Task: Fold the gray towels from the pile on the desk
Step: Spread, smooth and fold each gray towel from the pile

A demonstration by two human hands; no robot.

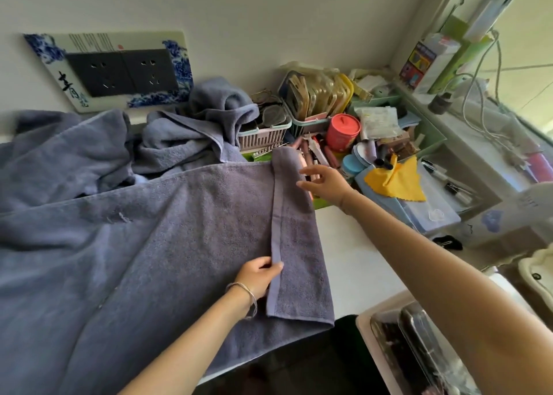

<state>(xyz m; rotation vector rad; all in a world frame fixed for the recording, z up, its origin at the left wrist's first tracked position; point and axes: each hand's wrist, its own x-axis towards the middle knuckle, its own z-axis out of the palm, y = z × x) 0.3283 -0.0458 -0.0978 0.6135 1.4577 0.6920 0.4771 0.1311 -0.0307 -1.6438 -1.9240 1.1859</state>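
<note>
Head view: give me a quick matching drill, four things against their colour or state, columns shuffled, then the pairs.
Things:
1. spread towel
2. towel pile
3. round tin
4. cloth

States:
A. yellow, lying on a blue box
B. crumpled against the wall
C. red, upright among the clutter
D. flat on the desk, right end folded over

Pairs: 1-D, 2-B, 3-C, 4-A. The left hand pinches the folded hem; the right hand rests open at the fold's far end.

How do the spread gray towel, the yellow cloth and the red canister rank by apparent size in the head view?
1. spread gray towel, by far the largest
2. yellow cloth
3. red canister, only slightly smaller; it sits farther back, so this is unsure
</note>
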